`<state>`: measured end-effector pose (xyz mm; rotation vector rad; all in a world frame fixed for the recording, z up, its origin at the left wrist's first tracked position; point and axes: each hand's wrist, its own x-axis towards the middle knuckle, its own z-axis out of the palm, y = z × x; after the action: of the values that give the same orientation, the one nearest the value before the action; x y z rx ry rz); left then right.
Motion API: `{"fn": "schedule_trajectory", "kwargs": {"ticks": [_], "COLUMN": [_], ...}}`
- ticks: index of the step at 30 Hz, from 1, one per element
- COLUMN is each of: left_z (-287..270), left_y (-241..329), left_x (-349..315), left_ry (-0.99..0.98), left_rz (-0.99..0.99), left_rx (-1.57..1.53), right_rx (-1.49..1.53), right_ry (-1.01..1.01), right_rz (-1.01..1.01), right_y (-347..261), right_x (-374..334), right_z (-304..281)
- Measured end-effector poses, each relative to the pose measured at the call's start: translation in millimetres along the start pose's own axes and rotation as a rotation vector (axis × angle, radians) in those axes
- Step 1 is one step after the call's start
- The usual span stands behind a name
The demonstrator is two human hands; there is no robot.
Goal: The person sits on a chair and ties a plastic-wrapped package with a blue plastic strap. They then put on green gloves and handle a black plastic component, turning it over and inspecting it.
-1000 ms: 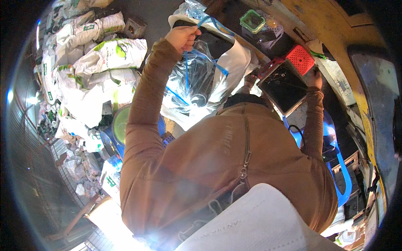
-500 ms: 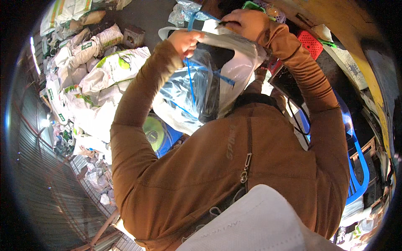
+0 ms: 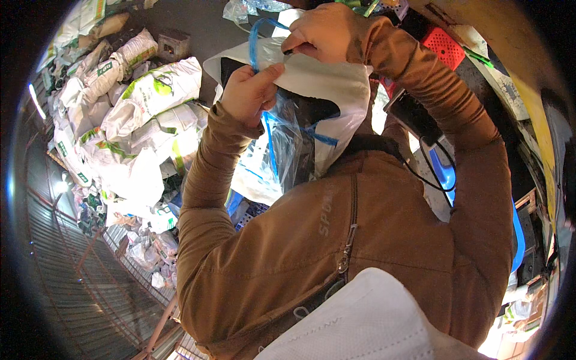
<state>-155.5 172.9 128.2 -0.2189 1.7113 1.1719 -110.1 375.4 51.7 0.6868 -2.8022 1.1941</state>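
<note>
A large white plastic bag hangs open in front of me, with clear film and dark contents inside. My left hand is closed on the bag's upper rim, thumb and forefinger pinched together. Close beside it, my right hand is also closed, fingers bent over the rim. A blue strap loops above the rim and runs to the right fingers. Something small and dark shows at that thumb's tip; I cannot make out its kind. More blue strap lies within the bag.
White printed sacks are heaped at the left, beside a corrugated metal wall. A red perforated basket stands at the upper right. A dark cable hangs near my right arm, close to a blue plastic chair.
Both hands have come closer together at the bag's rim. My left hand has moved down, my right hand leftward, and the blue strap now arches in a loop above them.
</note>
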Motion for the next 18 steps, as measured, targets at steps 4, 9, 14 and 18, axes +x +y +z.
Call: {"fn": "schedule_trajectory", "kwargs": {"ticks": [4, 9, 14, 18], "left_z": [-1.0, 0.9, 2.5, 1.2], "left_y": [-2.7, -2.9, -2.6, -5.1], "left_x": [0.0, 0.4, 1.5, 2.1], "left_ry": [-0.062, -0.024, -0.026, -0.04], "left_rz": [0.017, 0.036, 0.058, 0.062], "left_rx": [-0.064, -0.046, -0.071, -0.087], "right_rx": [-0.109, -0.301, -0.153, -0.135], "right_ry": [-0.016, -0.184, -0.186, -0.311], "right_rz": [-0.046, -0.012, -0.057, 0.048], "right_y": [-7.5, -16.0, -7.7, -16.4], "right_x": [10.0, 20.1, 13.0, 3.7], "right_z": [0.8, 3.6, -0.2, 5.6]}}
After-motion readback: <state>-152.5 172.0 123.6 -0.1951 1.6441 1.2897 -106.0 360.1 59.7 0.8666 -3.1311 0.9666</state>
